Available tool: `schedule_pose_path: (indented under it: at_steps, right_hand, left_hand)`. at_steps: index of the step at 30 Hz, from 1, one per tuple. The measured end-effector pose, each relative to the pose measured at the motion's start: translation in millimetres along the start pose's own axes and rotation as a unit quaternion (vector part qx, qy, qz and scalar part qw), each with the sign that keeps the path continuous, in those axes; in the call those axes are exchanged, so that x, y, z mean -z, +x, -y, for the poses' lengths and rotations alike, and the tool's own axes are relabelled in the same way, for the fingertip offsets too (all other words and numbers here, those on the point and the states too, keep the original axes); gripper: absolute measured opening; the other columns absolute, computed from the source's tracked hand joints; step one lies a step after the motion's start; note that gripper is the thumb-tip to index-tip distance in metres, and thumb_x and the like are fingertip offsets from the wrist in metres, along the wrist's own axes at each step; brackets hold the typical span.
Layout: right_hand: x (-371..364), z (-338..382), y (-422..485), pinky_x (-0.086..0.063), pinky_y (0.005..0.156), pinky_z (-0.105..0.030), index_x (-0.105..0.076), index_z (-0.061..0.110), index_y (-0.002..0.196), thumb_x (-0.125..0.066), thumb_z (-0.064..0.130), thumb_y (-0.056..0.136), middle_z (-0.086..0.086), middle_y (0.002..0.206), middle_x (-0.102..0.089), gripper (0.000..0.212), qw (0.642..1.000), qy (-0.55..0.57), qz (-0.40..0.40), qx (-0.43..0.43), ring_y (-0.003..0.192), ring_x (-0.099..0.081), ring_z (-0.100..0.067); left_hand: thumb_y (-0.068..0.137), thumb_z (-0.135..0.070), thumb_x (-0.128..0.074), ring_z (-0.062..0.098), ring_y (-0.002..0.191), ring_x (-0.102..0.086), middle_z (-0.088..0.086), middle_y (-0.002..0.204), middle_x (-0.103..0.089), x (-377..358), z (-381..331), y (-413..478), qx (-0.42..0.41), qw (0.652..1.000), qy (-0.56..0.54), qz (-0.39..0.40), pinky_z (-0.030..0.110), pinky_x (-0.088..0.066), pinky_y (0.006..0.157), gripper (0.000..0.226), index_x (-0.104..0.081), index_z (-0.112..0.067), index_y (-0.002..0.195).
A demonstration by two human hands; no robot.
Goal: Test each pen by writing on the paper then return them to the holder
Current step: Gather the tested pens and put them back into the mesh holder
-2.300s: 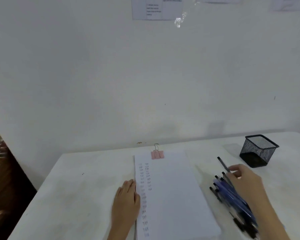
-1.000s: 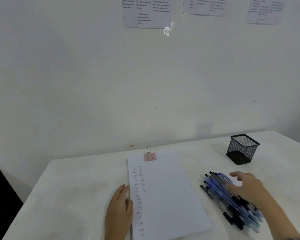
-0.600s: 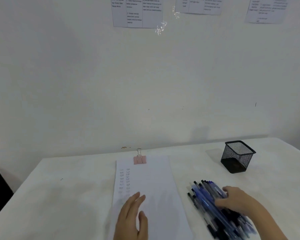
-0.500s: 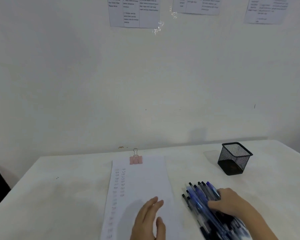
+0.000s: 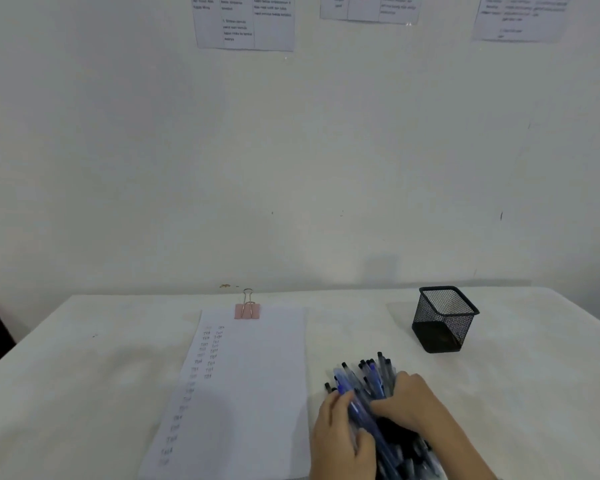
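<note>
A heap of blue and black pens (image 5: 368, 382) lies on the white table right of the paper. My left hand (image 5: 340, 434) presses against the heap's left side and my right hand (image 5: 413, 403) rests on its right side, so both hands cup the pile between them. The paper (image 5: 257, 393) is a white sheet stack with two columns of small pen marks down its left part, held by a pink binder clip (image 5: 247, 310) at the top. The black mesh pen holder (image 5: 442, 318) stands empty at the back right, apart from both hands.
The white table (image 5: 84, 375) meets a white wall at the back. Printed sheets (image 5: 245, 22) are taped high on the wall. A dark object shows at the left edge beyond the table.
My left hand has left the paper's left edge and crossed over the sheet to the pen heap. My right hand has stayed on the pens, drawing them into a tighter pile.
</note>
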State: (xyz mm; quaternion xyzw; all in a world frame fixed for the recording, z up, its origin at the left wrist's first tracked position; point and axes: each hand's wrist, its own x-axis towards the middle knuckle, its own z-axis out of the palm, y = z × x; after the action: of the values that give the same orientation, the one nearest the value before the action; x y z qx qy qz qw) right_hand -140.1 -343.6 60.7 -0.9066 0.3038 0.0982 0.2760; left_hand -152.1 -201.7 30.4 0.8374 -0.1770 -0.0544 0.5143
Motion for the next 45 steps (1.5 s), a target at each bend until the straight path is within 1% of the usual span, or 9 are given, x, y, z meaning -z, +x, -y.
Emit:
schedule_pose_path:
  at_steps: [5,11,16,23,26,29,35,42,45]
  right_hand:
    - [3,-6,5,-0.034,0.047,-0.017,-0.046,0.012,0.092,-0.070,0.035,0.068,-0.005,0.101,-0.050,0.041,1.000,0.002,0.016,0.020,0.070,-0.050,-0.009]
    - [11,-3,7,-0.035,0.047,-0.017,-0.048,0.012,0.091,-0.069,0.031,0.070,0.004,0.081,-0.048,0.036,0.998,-0.003,0.041,0.038,0.064,-0.046,-0.005]
    - [17,-2,4,-0.034,0.047,-0.015,-0.045,0.015,0.083,-0.069,0.031,0.073,0.004,0.080,-0.045,0.031,0.996,-0.037,0.060,0.058,0.070,-0.048,-0.009]
    - [10,1,8,-0.036,0.046,-0.019,-0.045,0.015,0.065,-0.069,0.026,0.067,0.002,0.070,-0.051,0.026,0.997,-0.009,0.057,0.057,0.059,-0.048,-0.009]
    - [3,0,6,-0.034,0.045,-0.019,-0.044,0.015,0.067,-0.066,0.027,0.071,-0.001,0.075,-0.053,0.026,0.997,-0.014,0.032,0.071,0.067,-0.050,-0.014]
    - [4,-1,4,-0.036,0.045,-0.018,-0.049,0.013,0.071,-0.068,0.023,0.069,0.002,0.069,-0.051,0.022,0.997,0.003,0.035,0.069,0.058,-0.048,-0.010]
    - [18,1,3,-0.034,0.043,-0.021,-0.043,0.015,0.067,-0.070,0.020,0.069,0.002,0.070,-0.047,0.028,0.997,-0.022,0.040,0.054,0.055,-0.044,-0.009]
    - [10,-1,4,-0.032,0.042,-0.020,-0.040,0.015,0.062,-0.067,0.019,0.071,0.002,0.062,-0.045,0.028,0.997,-0.042,-0.001,0.069,0.051,-0.042,-0.009]
    - [9,-7,7,-0.031,0.043,-0.022,-0.045,0.013,0.066,-0.064,0.022,0.072,0.001,0.065,-0.048,0.021,0.998,0.006,-0.008,0.066,0.055,-0.046,-0.013]
  left_hand:
    - [0.089,-0.020,-0.045,0.005,0.133,-0.024,-0.006,0.146,-0.022,-3,-1,0,0.034,0.999,0.033,0.010,0.010,-0.015,0.104,0.055,-0.025,-0.026,0.140]
    - [0.090,-0.018,-0.045,0.005,0.130,-0.028,-0.005,0.145,-0.023,-8,-7,0,0.053,0.998,0.039,-0.001,0.006,-0.019,0.098,0.056,-0.023,-0.025,0.141]
    - [0.089,-0.018,-0.047,0.003,0.122,-0.029,-0.007,0.141,-0.027,-11,-13,3,0.048,0.998,0.046,-0.020,0.004,-0.021,0.093,0.057,-0.023,-0.026,0.141]
    - [0.087,-0.016,-0.050,0.010,0.126,-0.033,-0.002,0.141,-0.031,-15,-11,5,0.049,0.997,0.049,-0.030,0.013,-0.027,0.099,0.057,-0.030,-0.022,0.139]
    - [0.085,-0.016,-0.052,0.012,0.129,-0.032,0.000,0.142,-0.030,-16,-11,5,0.049,0.996,0.065,-0.037,0.018,-0.028,0.104,0.057,-0.032,-0.021,0.138]
    - [0.085,-0.016,-0.052,0.013,0.131,-0.028,0.000,0.143,-0.031,-18,-12,5,0.051,0.995,0.080,-0.040,0.020,-0.027,0.107,0.057,-0.032,-0.020,0.139]
    - [0.086,-0.017,-0.052,0.012,0.132,-0.026,-0.002,0.144,-0.029,-17,-13,5,0.048,0.994,0.085,-0.039,0.007,-0.022,0.090,0.058,-0.030,-0.022,0.140]
    - [0.085,-0.016,-0.051,0.015,0.132,-0.027,0.000,0.143,-0.031,-18,-14,5,0.053,0.994,0.081,-0.039,0.015,-0.029,0.095,0.059,-0.029,-0.021,0.140]
    - [0.085,-0.015,-0.051,0.015,0.129,-0.029,0.000,0.142,-0.032,-17,-15,6,0.050,0.995,0.082,-0.035,0.010,-0.027,0.085,0.059,-0.029,-0.020,0.139]
